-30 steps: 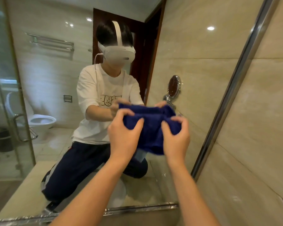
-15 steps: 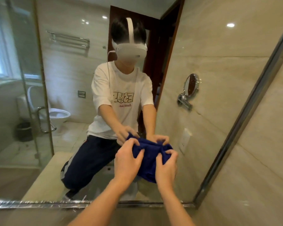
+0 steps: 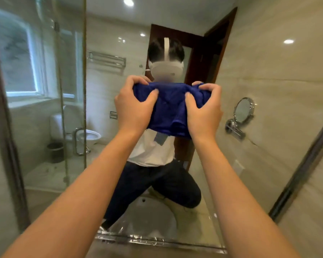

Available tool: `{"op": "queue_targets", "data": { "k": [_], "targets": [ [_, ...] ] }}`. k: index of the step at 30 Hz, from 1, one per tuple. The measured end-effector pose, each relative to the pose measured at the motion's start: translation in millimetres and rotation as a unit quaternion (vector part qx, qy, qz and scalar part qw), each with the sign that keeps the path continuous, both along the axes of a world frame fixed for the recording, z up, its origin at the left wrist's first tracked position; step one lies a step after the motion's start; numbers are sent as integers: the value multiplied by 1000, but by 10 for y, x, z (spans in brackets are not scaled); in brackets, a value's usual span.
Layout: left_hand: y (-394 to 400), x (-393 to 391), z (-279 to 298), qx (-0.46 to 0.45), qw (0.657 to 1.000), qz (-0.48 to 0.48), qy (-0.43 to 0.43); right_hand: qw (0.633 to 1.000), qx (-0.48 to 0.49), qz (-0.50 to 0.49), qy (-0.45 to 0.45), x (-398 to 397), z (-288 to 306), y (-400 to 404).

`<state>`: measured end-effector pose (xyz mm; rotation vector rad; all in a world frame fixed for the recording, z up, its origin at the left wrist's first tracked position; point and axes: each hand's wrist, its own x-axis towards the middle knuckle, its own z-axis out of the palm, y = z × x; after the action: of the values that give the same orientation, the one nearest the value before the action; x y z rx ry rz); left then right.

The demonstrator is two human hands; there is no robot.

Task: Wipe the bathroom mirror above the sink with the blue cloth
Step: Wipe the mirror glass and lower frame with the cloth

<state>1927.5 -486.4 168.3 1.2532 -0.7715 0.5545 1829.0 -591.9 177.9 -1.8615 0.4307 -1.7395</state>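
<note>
Left hand (image 3: 133, 107), right hand (image 3: 203, 110) grip blue cloth (image 3: 171, 107) against mirror (image 3: 259, 90).

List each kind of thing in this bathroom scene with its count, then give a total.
Hands: 2, left and right
Blue cloth: 1
Wall mirror: 1
Round swivel mirror: 1
Toilet: 1
Waste bin: 1
Towel rack: 1
Total: 8

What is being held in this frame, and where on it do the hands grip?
The blue cloth, bunched against the mirror: the left hand grips its left end, the right hand its right end.
</note>
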Motion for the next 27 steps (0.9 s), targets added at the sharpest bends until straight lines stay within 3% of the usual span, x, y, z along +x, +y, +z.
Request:
{"op": "queue_targets", "data": {
  "k": [5, 9, 11, 14, 18, 21, 24, 27],
  "targets": [
    [215, 345, -643, 72, 996, 57, 20, 991, -28, -110, 76, 436, -732, 251],
    [550, 558, -1508, 146, 985, 62, 64, 982, 6, -88, 168, 601, -1615, 638],
    [687, 599, -1643, 171, 980, 47, 89, 977, 54, -76, 193, 636, -1740, 774],
    [820, 659, -1272, 132, 987, 29, 89, 982, 67, -55, 166, 702, -1347, 880],
    [932, 895, -246, 33, 999, 19, 29, 997, -22, -48, 52, 871, -212, 988],
    [1027, 1139, 443, -10, 999, 24, -19, 996, -64, -53, 27, 1092, 496, 1041],
    [1093, 1360, 628, 7, 998, 53, -41, 992, -86, -85, 37, 1374, 594, 1083],
    [1169, 1458, 246, 31, 996, 64, -48, 984, -110, -137, 42, 1567, 126, 1171]
  ]
}}
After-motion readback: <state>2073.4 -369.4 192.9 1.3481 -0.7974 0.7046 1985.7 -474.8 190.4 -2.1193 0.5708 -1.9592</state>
